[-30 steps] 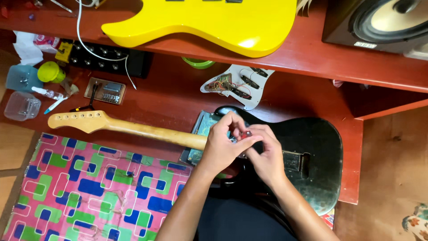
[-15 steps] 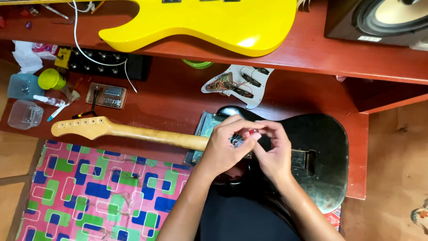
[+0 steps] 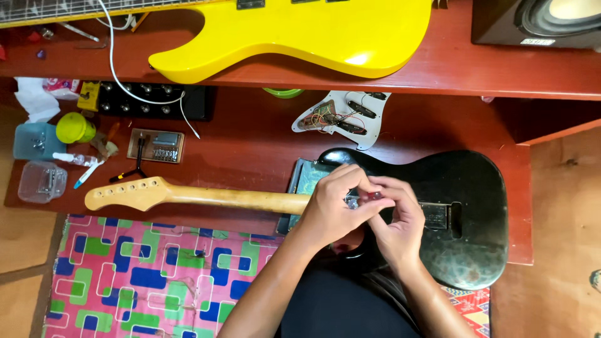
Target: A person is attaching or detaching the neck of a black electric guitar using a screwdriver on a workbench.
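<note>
A black electric guitar body [image 3: 463,213] with a pale wooden neck [image 3: 206,197] lies across the red desk in front of me. Both hands meet over the spot where neck joins body. My left hand [image 3: 332,206] and my right hand [image 3: 394,222] pinch a small metal part [image 3: 357,200] between their fingertips. The part is mostly hidden by my fingers.
A yellow guitar body [image 3: 300,37] rests on the upper shelf beside a black speaker [image 3: 538,22]. A white pickguard with wired pickups [image 3: 344,116], a black pedal unit [image 3: 150,100], a metal bridge plate [image 3: 156,145], small plastic containers [image 3: 41,181] and a yellow cup [image 3: 74,128] lie around. A patterned mat [image 3: 144,275] covers the floor.
My hands have stayed together over the neck joint, with slight finger motion. The camera view has shifted a little, and the guitar appears slightly lower and more to the right.
</note>
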